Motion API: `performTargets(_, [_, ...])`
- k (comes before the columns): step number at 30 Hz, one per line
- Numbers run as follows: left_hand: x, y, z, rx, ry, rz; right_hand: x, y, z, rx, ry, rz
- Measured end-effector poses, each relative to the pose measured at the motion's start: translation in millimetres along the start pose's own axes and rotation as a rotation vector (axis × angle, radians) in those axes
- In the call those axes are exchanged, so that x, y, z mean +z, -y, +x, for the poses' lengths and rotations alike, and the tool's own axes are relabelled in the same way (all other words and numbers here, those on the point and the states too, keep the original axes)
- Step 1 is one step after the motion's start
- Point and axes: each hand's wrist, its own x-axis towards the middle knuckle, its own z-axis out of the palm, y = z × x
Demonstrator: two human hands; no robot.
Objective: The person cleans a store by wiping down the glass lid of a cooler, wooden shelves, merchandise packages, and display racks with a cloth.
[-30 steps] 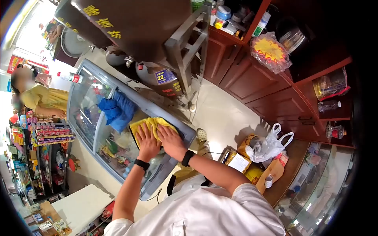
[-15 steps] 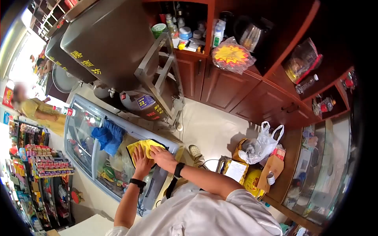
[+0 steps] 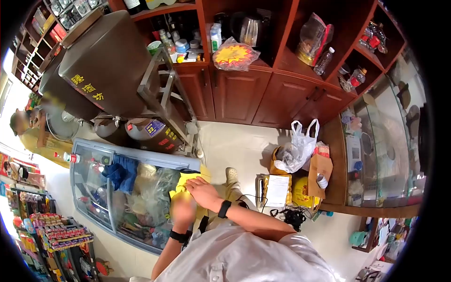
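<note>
Your yellow cloth (image 3: 184, 182) lies at the freezer (image 3: 89, 155) lid's near right corner, bunched, so you cannot tell its long axis. Your right hand (image 3: 201, 191) presses flat on it, fingers together, pointing left. Your left hand (image 3: 182, 209) is blurred beside it; its grip cannot be told.

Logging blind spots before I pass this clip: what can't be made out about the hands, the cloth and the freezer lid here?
- Left hand, head view: motion-blurred, so finger pose and grip cannot be told.
- Yellow cloth, head view: mostly covered by the right hand; its spread is hidden.
- Freezer lid, head view: glare and fisheye warp; goods beneath too small to identify.
- Blue cloth, head view: bunched; its extent is unclear.
</note>
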Motion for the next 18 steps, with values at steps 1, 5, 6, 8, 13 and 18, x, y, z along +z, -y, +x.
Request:
performTargets(1, [-3, -6, -2, 0.062, -0.062, 0.058, 6, 1, -3, 0.006, -0.008, -0.032])
performTargets(5, [-6, 11, -2, -0.211, 0.194, 0.200, 10, 4, -2, 0.008, -0.029, -0.059])
performTargets(6, [-5, 15, -1, -0.208, 0.190, 0.206, 9, 3, 0, -0.008, -0.028, -0.066])
performTargets(8, [-2, 21, -1, -0.192, 0.168, 0.197, 11, -2, 1, -0.043, -0.072, -0.031])
performTargets(13, [10, 26, 18, -0.268, 0.108, 0.139, 22, -11, 20, -0.094, -0.152, -0.007])
performTargets(18, [12, 28, 30, -0.331, 0.090, 0.127, 24, -26, 40, -0.181, -0.250, -0.021])
